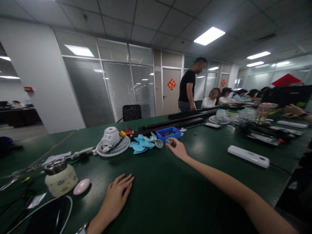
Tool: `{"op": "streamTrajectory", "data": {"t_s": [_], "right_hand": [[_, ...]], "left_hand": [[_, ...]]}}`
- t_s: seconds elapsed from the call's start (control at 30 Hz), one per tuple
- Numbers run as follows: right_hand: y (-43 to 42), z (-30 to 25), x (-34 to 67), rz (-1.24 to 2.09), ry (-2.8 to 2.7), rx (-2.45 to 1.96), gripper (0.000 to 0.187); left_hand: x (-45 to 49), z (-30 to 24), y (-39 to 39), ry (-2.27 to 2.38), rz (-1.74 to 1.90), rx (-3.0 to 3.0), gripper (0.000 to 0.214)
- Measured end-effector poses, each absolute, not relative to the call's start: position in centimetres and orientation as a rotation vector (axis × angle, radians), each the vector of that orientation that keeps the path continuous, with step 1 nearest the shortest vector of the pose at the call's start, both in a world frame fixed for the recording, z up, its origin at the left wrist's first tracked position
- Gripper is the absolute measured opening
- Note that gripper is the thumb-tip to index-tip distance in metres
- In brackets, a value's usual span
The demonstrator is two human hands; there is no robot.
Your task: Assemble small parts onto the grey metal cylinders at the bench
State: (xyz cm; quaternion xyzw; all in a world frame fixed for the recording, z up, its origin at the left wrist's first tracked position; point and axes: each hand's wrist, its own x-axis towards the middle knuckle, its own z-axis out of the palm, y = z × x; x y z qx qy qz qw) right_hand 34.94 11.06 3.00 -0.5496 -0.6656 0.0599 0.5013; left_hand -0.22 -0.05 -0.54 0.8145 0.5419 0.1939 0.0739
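Note:
My right hand (pixel 178 148) reaches out over the green table and pinches a small round grey-and-dark part (pixel 171 142) between thumb and fingers. Its exact kind is too small to make out. Just behind it sits a blue bin (pixel 168 133) with small coloured pieces inside. Light-blue fan blades (pixel 141 144) lie to the left of the bin, and clear plastic pieces (pixel 159 143) rest between them and my right hand. My left hand (pixel 120 191) lies flat on the tabletop with its fingers stretched out, holding nothing.
Left of the blades lies a white fan (pixel 112 141). A patterned jar (pixel 60 178), a pink oval object (pixel 82 187) and a dark device (pixel 48 216) are near my left arm. On the right lies a white power strip (pixel 248 156). A person (pixel 188 86) stands beyond the table.

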Motion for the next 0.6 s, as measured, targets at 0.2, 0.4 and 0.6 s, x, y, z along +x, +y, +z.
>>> {"op": "streamTrajectory", "data": {"t_s": [0.2,0.4,0.6], "right_hand": [[14.7,1.3,39.7,0.014,-1.537,-1.655,0.032],[15.1,0.0,40.4,0.029,-1.557,-1.684,0.036],[11.6,2.0,36.8,-0.379,-1.573,-1.441,0.064]], "left_hand": [[-0.3,-0.7,0.0,1.628,0.59,2.447,0.043],[-0.4,-0.7,0.1,1.612,0.612,2.458,0.043],[-0.2,-0.3,-0.1,1.583,0.734,2.446,0.037]]}}
